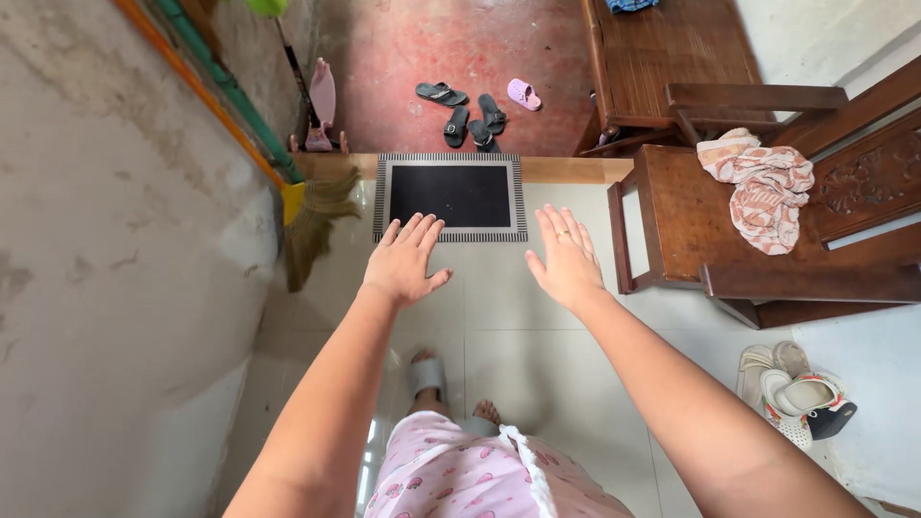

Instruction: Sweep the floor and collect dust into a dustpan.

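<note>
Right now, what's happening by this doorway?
A person stands on the tiled floor with both arms stretched forward. The left hand and right hand are open, palms down, holding nothing, above a black doormat at the threshold. A broom leans at the wall to the left, and a wooden chair with a crumpled cloth stands right.

Home entryway. Doormat [450, 196] at tiled threshold; sandals [468, 108] beyond it on red floor; broom [315, 216] left of mat against wall; wooden chairs [729, 225] right of mat, cloth [763, 182] draped on one; more shoes [794, 391] near chairs.
</note>
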